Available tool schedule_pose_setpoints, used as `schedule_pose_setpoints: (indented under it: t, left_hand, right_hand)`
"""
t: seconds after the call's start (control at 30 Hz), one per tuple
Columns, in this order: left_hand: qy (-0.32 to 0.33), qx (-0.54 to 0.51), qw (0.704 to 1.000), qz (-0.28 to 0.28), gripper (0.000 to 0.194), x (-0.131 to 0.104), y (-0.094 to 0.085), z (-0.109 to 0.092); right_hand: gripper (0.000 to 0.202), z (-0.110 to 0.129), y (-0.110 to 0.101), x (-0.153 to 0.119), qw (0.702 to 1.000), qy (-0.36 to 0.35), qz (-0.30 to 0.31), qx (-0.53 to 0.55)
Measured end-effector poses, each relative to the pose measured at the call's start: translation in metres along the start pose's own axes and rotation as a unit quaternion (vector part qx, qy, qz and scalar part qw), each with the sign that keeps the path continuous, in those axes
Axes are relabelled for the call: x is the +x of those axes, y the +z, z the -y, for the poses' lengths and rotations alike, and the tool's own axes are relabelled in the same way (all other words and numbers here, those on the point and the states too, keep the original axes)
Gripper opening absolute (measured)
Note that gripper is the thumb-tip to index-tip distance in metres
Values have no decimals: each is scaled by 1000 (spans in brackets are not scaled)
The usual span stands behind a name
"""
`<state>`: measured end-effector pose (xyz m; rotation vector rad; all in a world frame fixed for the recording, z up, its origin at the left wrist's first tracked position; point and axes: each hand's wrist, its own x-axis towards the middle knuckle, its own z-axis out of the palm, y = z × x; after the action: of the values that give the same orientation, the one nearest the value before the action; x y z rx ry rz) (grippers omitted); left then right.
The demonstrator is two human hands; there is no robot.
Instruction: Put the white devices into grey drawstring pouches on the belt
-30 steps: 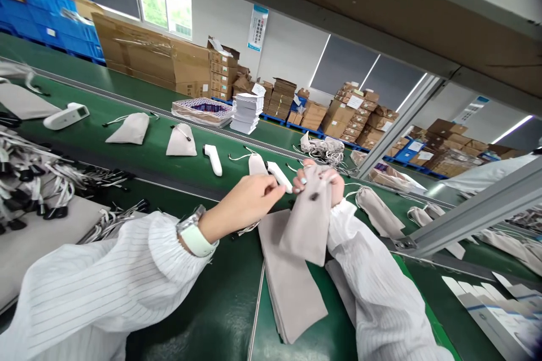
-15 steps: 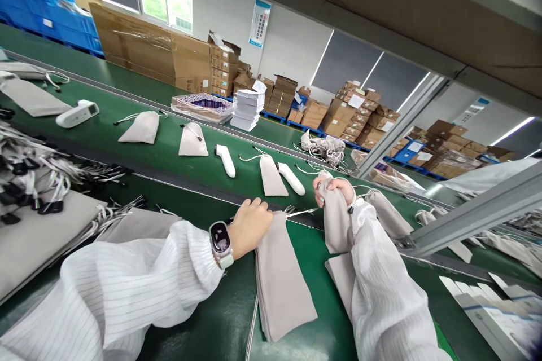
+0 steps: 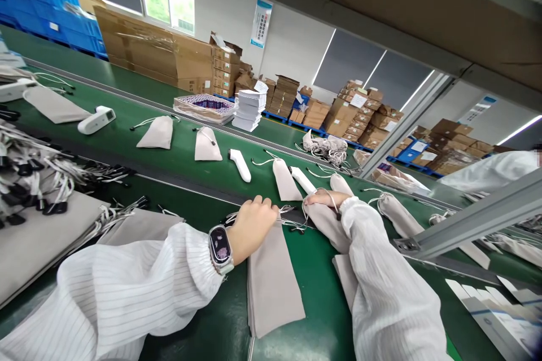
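Observation:
My left hand (image 3: 254,225), with a watch at the wrist, is closed over the top of a stack of flat beige drawstring pouches (image 3: 275,287). My right hand (image 3: 326,198) has its fingers round the neck of a beige pouch (image 3: 328,224), whose body lies tilted toward my right sleeve. Just beyond it on the green belt (image 3: 215,180) a white handheld device (image 3: 302,180) rests beside another pouch (image 3: 285,181). Farther left are a second white device (image 3: 240,165) and a filled pouch (image 3: 208,144).
Piled pouches with cords (image 3: 34,180) lie at the left. A metal post (image 3: 466,214) slants across the right side, near white boxes (image 3: 486,316). A paper stack (image 3: 249,108) and a patterned basket (image 3: 203,106) stand behind the belt. A person's sleeve (image 3: 491,172) shows far right.
My right hand has moved down and slightly left with its pouch, which now leans over. The pouches and devices on the belt have shifted right. The flat stack has swung slightly left.

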<state>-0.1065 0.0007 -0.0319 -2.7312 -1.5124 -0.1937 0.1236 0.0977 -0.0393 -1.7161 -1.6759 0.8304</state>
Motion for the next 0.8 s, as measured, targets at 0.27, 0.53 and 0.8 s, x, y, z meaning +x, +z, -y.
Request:
schedule_pose_setpoints:
  t: [0.27, 0.53, 0.8]
  left_hand:
    - [-35, 1, 999, 12, 35, 2, -4, 1]
    - [-67, -2, 996, 66, 29, 4, -11, 1]
    - [34, -22, 991, 130, 14, 3, -16, 21]
  right_hand:
    - [41, -33, -8, 28, 992, 59, 12, -114]
    - [38, -70, -2, 45, 981, 86, -53, -164]
    - [40, -32, -16, 37, 990, 76, -74, 97]
